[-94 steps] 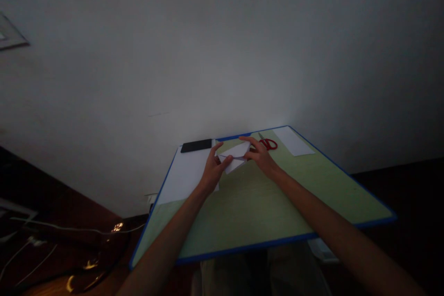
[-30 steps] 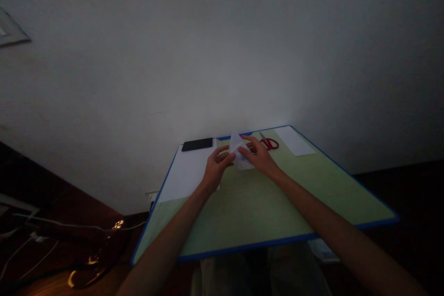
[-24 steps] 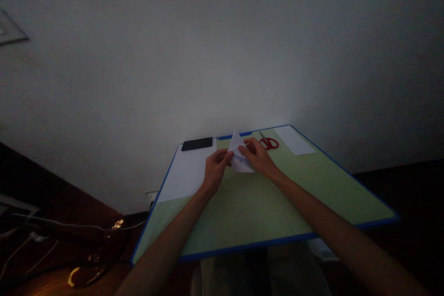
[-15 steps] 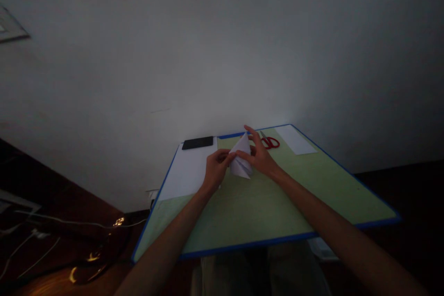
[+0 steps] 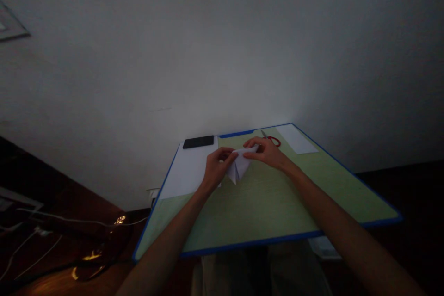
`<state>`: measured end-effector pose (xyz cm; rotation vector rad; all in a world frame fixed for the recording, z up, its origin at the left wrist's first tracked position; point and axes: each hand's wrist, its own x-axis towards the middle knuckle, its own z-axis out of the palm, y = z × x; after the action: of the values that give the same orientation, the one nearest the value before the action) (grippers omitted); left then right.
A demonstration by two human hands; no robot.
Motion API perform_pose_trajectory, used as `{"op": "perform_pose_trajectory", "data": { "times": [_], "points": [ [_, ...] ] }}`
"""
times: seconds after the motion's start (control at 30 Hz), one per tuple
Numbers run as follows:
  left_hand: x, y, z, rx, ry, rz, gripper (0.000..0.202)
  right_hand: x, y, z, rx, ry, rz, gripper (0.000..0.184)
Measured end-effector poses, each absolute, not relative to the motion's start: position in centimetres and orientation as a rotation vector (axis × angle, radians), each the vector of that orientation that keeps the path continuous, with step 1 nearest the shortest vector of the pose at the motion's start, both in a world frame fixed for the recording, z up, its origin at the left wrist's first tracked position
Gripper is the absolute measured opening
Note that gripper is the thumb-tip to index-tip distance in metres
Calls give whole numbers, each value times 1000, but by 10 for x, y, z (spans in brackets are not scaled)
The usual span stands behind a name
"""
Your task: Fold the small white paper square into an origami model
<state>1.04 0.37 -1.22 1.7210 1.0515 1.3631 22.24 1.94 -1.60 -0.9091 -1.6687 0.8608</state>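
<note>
Between both hands, above the green tabletop (image 5: 263, 203), is a folded piece of white paper (image 5: 243, 166) with its pointed flaps hanging down. My left hand (image 5: 217, 164) pinches its left edge between thumb and fingers. At the upper right of the paper, my right hand (image 5: 265, 151) grips it with the thumb in front and fingers behind. Red-handled scissors (image 5: 275, 140) lie just beyond my right hand, partly hidden by it. The fingers cover part of the paper's top edge.
A white sheet (image 5: 183, 171) lies at the table's left, with a black phone-like slab (image 5: 198, 142) on its far end. Another white paper strip (image 5: 297, 141) rests at the far right. The wall (image 5: 222, 55) stands behind the table; cables (image 5: 76, 220) run at lower left.
My right hand has come down and a little to the right, closing its raised fingers on the paper. The paper's upright point is folded or turned over to the right. My left hand stays nearly still.
</note>
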Motion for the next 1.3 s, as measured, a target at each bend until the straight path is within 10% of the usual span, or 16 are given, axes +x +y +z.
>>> {"op": "perform_pose_trajectory", "data": {
  "times": [1.3],
  "points": [
    [5,8,-10,1681,997,1317,25,231,10,-9,-955,-1995,1338,43]
  ]
}}
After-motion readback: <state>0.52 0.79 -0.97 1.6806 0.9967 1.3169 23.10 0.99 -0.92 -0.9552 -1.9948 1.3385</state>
